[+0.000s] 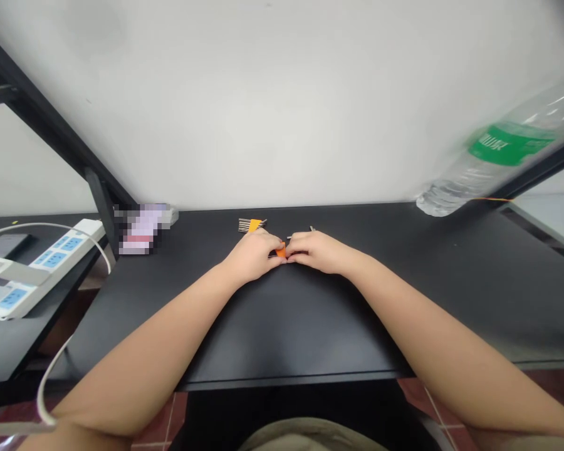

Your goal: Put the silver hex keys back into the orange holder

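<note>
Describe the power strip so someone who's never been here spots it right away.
From the big black desk, go left past the slanting black metal frame to the neighbouring black tabletop. A long white power strip lies there diagonally under a thin pale cable. Its light-blue socket panels set it apart from the flat dark device beside it.

The smooth black tabletop (310, 326) has a soft sheen — satin rather than glossy — toward its front edge. Near its back right corner, the bottle (470, 169) looks like clear, shiny plastic.
</note>
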### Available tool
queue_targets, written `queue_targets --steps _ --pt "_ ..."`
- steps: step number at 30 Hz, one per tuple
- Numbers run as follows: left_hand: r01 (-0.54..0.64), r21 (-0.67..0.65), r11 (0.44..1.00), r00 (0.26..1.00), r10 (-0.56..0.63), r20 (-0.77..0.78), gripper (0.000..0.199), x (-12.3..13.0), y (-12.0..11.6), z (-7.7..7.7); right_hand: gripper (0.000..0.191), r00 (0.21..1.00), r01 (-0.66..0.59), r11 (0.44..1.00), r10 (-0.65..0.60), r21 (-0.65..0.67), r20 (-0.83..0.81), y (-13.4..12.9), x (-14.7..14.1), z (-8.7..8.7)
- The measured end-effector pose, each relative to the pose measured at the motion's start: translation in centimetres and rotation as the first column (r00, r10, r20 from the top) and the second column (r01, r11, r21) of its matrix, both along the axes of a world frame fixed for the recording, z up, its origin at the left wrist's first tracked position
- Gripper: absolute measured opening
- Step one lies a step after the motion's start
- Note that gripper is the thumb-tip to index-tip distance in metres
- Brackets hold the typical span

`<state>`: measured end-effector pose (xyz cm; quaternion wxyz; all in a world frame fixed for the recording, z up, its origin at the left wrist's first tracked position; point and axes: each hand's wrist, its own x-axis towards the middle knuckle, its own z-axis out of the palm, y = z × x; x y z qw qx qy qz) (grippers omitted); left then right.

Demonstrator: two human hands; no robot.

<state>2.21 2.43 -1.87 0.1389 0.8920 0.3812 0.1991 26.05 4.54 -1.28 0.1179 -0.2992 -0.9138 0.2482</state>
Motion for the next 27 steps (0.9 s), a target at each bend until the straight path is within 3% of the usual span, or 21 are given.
queue_targets --steps 16,27 --pt "0.0 -0.009 1.0 1.0 -0.001 -0.018 0.009 -0.6 0.0 -0.1 0.027 0.997 -0.051 0.996 0.047 0.067 0.055 0.0 -0.5 -1.0" --pt "-0.02 -0.014 1.0 1.0 0.019 -0.018 0.007 -0.4 -0.1 -0.1 0.026 0.996 -0.015 1.0 0.014 0.014 0.091 -0.3 0.4 0.7"
